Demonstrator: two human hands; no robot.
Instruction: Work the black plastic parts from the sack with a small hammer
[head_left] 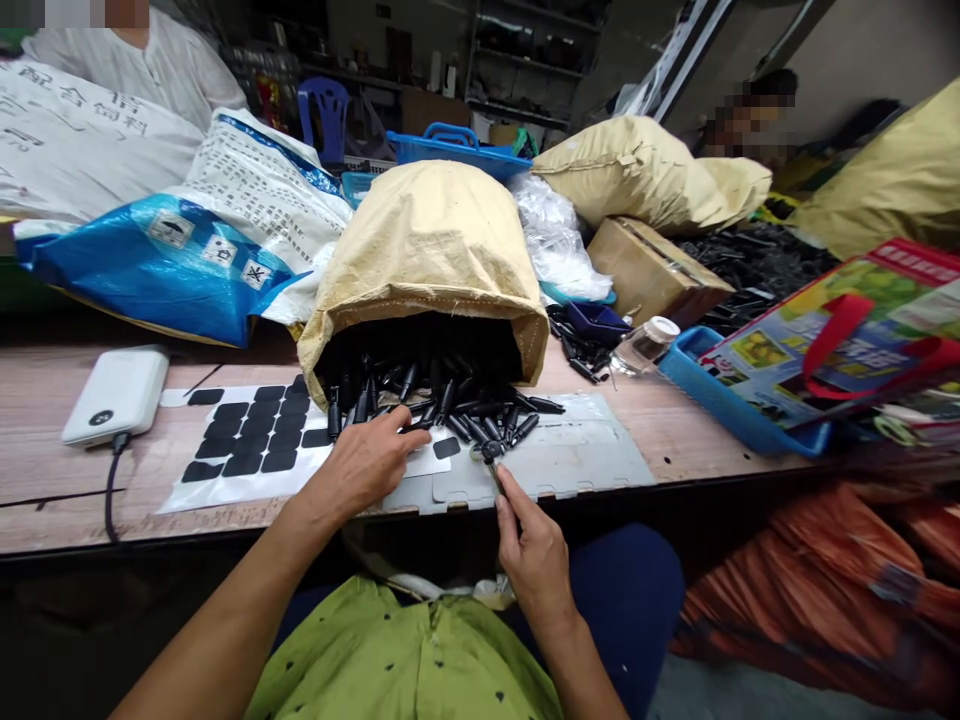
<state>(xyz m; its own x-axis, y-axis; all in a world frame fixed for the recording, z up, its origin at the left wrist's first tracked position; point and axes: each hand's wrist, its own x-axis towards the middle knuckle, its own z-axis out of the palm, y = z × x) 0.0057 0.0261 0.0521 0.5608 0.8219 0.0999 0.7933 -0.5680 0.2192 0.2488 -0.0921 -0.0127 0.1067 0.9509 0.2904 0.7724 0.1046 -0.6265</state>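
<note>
My left hand (375,460) reaches to the near edge of a heap of black tapered tubes (450,400). Its fingers and thumb close about one black tube (417,427) there; the grip is partly hidden. My right hand (534,545) pinches the stem of a small piece with a dark round head (491,452) between thumb and fingers; its exact kind is unclear. The heap spills from the mouth of a tan sack (435,240) onto a grey board (555,465). A white sheet (300,480) with rows of black rounded stickers (255,440) lies at the left.
A white power bank (120,395) with a cable stands at the left, below a blue-and-white sack (187,240). To the right are a clear jar (646,345), a cardboard box (652,270) and a blue basket (742,400) holding a colourful bag. Other people sit across the table.
</note>
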